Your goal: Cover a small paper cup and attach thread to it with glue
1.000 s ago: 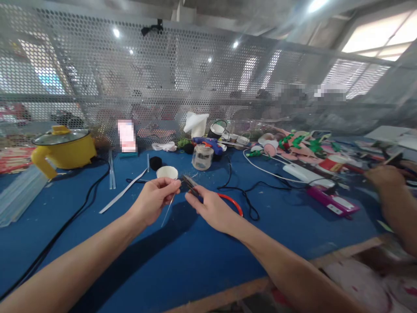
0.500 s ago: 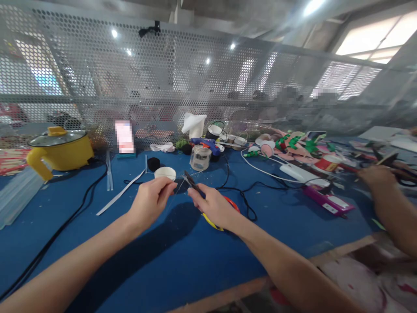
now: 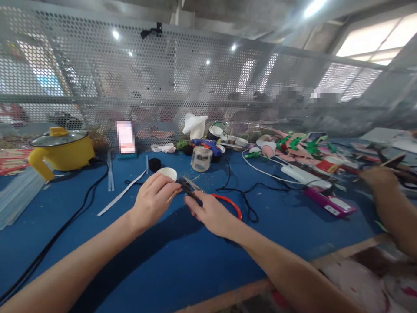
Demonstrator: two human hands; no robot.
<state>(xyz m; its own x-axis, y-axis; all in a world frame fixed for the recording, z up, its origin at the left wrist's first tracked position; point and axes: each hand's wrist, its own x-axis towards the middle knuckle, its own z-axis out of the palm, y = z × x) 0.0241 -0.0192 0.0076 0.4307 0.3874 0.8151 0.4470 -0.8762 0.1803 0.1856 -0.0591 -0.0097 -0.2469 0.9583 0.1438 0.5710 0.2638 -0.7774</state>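
My left hand (image 3: 154,198) is closed in a pinch beside a white round cup (image 3: 167,174); what its fingertips hold is too small to make out. My right hand (image 3: 211,213) grips dark-jawed pliers (image 3: 189,190), their tips up against my left fingertips; the handles are hidden by the palm. A pale metal blade (image 3: 194,184) shows just behind the jaws, and a red looped handle (image 3: 233,204) curves out beyond my right hand. Behind the hands stand a clear jar (image 3: 201,159) and a small black round piece (image 3: 154,164).
A yellow electric pot (image 3: 65,152) stands left, its black cord crossing the blue table (image 3: 182,269). A blue glue gun (image 3: 208,145) rests behind the jar. Right are a purple power strip (image 3: 330,202), craft pieces and another person's hand (image 3: 379,180). A mesh panel (image 3: 146,78) rises behind.
My hands have come together, the pliers' jaws now meeting my left fingertips. My left hand has turned and moved right. A yellow handle seen under my right hand is now hidden.
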